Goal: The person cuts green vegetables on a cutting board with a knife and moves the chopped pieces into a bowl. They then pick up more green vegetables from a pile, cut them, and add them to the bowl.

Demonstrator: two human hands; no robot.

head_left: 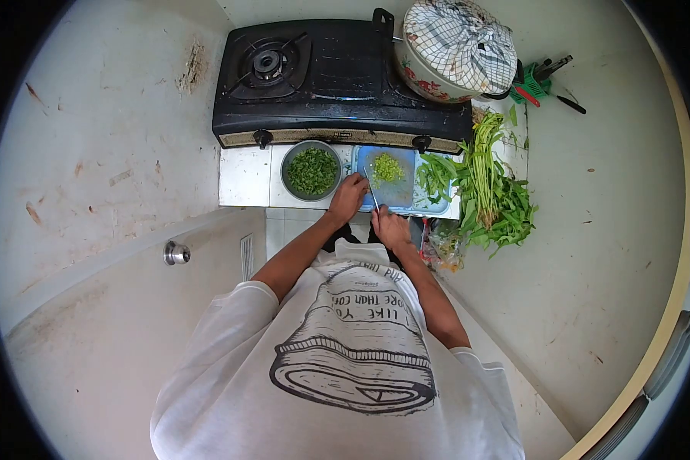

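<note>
In the head view my right hand point(392, 229) is wrapped round the handle of a knife point(374, 198). Its blade points away from me over the left part of a blue cutting board point(402, 196). My left hand point(349, 196) is at the board's left edge, close to the blade, with its fingers curled together; whatever is between them is too small to make out. Chopped light green stems point(388, 168) lie in a pile just beyond the blade. Loose green leaves point(435, 175) rest on the board's right end. Left of the board stands a grey bowl point(285, 181) of chopped greens point(313, 170).
A black gas stove point(345, 65) runs behind the board, bearing a floral pot point(429, 83) topped with a checked cloth point(461, 38). Long-stemmed leafy greens point(484, 169) heap at the right. Beyond them is a green holder point(533, 83) with knives. Walls close in both sides.
</note>
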